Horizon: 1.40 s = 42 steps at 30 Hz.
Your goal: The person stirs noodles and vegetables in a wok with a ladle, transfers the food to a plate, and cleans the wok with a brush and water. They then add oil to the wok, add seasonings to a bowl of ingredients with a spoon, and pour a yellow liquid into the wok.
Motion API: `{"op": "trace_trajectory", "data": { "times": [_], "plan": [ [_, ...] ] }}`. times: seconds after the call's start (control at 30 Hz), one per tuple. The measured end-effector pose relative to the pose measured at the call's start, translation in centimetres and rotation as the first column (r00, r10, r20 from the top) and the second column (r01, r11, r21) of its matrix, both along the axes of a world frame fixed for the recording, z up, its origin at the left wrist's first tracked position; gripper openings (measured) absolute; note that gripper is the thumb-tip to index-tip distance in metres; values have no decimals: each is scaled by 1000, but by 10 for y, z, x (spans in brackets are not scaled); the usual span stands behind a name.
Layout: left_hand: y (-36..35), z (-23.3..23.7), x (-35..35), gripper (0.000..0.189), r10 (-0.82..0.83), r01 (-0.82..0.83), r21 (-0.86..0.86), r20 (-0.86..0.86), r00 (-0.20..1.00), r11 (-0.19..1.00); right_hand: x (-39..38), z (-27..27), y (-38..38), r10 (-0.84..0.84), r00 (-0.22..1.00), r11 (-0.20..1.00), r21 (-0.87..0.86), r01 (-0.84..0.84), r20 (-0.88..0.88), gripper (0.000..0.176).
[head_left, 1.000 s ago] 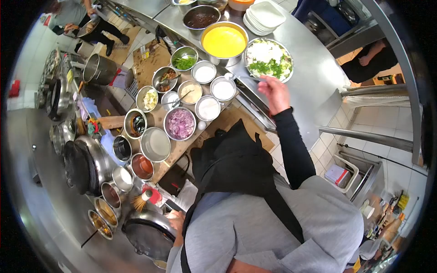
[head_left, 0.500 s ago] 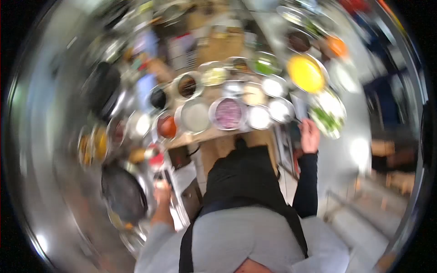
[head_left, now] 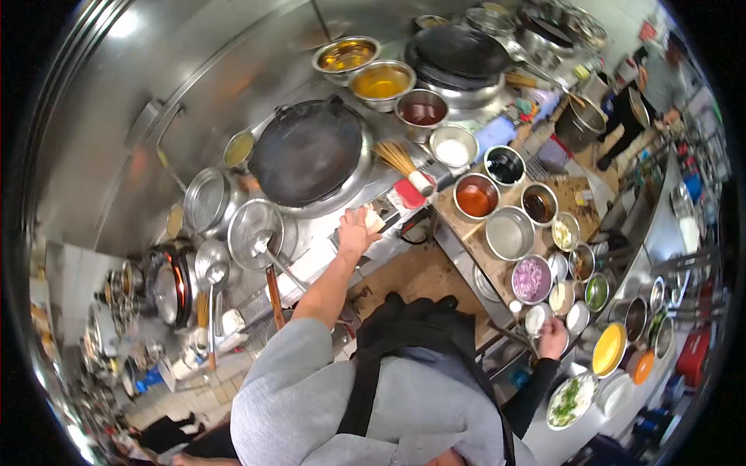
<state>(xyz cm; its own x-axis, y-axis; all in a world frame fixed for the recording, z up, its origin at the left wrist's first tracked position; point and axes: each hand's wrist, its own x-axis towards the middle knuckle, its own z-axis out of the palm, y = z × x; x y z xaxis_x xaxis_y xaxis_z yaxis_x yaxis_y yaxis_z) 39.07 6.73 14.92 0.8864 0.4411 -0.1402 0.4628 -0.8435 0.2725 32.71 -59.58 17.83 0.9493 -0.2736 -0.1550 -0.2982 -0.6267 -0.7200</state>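
My left hand (head_left: 356, 235) is at the stove's front edge, its fingers curled on a white cloth (head_left: 374, 220). Just beyond lie a red cloth (head_left: 409, 193) and a bamboo brush (head_left: 399, 161). My right hand (head_left: 552, 339) is closed beside a small bowl of white contents (head_left: 537, 319); a thin utensil appears to be in it, but I cannot make it out. Near that hand stand a bowl of chopped purple onion (head_left: 532, 279) and a plate of white food with chopped greens (head_left: 572, 401).
A black wok (head_left: 308, 153) rests on the stove, with a strainer and ladle (head_left: 258, 235) in front. Bowls of yellow liquid (head_left: 383, 81) and red sauce (head_left: 476, 196) stand beyond. Another person (head_left: 639, 106) is at the far right.
The view has swung toward the stove and is sharper. My left arm now reaches forward, with the hand on the white cloth. My right hand has moved from beside the plate to the small bowls.
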Motion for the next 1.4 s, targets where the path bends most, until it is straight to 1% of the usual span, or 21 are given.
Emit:
{"op": "trace_trajectory", "data": {
  "times": [0.03, 0.1, 0.2, 0.3, 0.37, 0.5, 0.57, 0.67, 0.7, 0.73, 0.77, 0.83, 0.87, 0.9, 0.93, 1.0, 1.1, 1.17, 1.2, 1.3, 1.4],
  "plan": [
    [-4, -2, -6, 102, -17, 12, 49, 113, 993, 999, 7, -1, 23, 81, 988, 996, 30, -78, -133, 31],
    [-5, 23, -15, 89, -7, -3, 37, 280, 960, 999, 15, -14, 68, 381, 921, 901, -192, -389, -76, 29],
    [26, 34, -3, 84, -31, -84, 236, 447, 894, 968, 22, -30, 153, 527, 832, 837, -64, -543, -174, 31],
    [53, 33, 1, 77, -33, 73, 324, -127, 991, 943, 20, -46, 251, 728, 648, 628, -159, -762, -225, 32],
    [58, 48, 11, 72, 30, -28, 21, -66, 997, 999, 6, -15, 320, 829, 511, 532, 43, -845, -227, 37],
    [52, 77, -31, 65, 111, -8, -332, 293, 950, 943, 1, -62, 367, 915, 291, 352, 200, -914, -281, 36],
    [35, 105, -94, 65, 169, -33, -626, 160, 973, 779, -1, -73, 372, 892, 283, 408, 357, -841, -352, 39],
    [4, 53, -205, 37, 125, 38, -931, 89, 988, 364, 7, -117, 360, 859, 343, 455, 263, -851, -380, 36],
    [-11, 3, -245, 34, 126, -77, -928, -32, 991, 366, 12, -143, 351, 850, 352, 454, 208, -866, -391, 35],
    [-22, -39, -289, 34, 144, -50, -857, 28, 989, 513, 16, -205, 329, 780, 443, 569, 206, -796, -441, 30],
    [-42, -123, -339, 42, 379, -145, -930, -7, 925, 339, 13, -227, 311, 738, 485, 634, 237, -736, -469, 29],
    [-30, -53, -353, 51, 593, -298, -954, -241, 769, 0, 14, -248, 289, 658, 543, 735, 290, -613, -522, 29],
    [-19, -43, -355, 51, 596, -365, -924, -358, 718, -116, 18, -247, 281, 750, 346, 436, 28, -899, -564, 28],
    [-12, -39, -352, 52, 585, -423, -876, -472, 659, -231, 25, -244, 276, 742, 141, 10, -200, -980, -655, 29],
    [-7, -35, -341, 52, 674, -390, -891, -437, 596, -233, 32, -242, 277, 638, -21, -436, -339, -834, -770, 30],
    [0, -32, -313, 52, 822, -331, -918, -355, 446, -217, 44, -209, 295, 582, -57, -347, -184, -919, -811, 32],
    [19, -35, -268, 40, 783, -21, -845, -504, 365, -535, 51, -205, 302, 656, 13, -129, -129, -983, -755, 33],
    [24, -29, -250, 29, 858, -32, -895, -437, 270, -446, 66, -212, 313, 669, 86, 131, 3, -991, -739, 24],
    [29, -20, -242, 25, 892, -36, -916, -399, 215, -401, 62, -212, 322, 511, 437, 774, 176, -608, -740, 19],
    [55, 33, -239, 19, 986, -111, -993, -55, 158, -37, 52, -179, 346, 511, 619, 856, 422, -299, -597, 16],
    [99, 99, -243, 16, 979, -17, -1000, -15, 205, -12, 31, -173, 340, 556, 596, 820, 501, -278, -580, 16]
  ]
}}
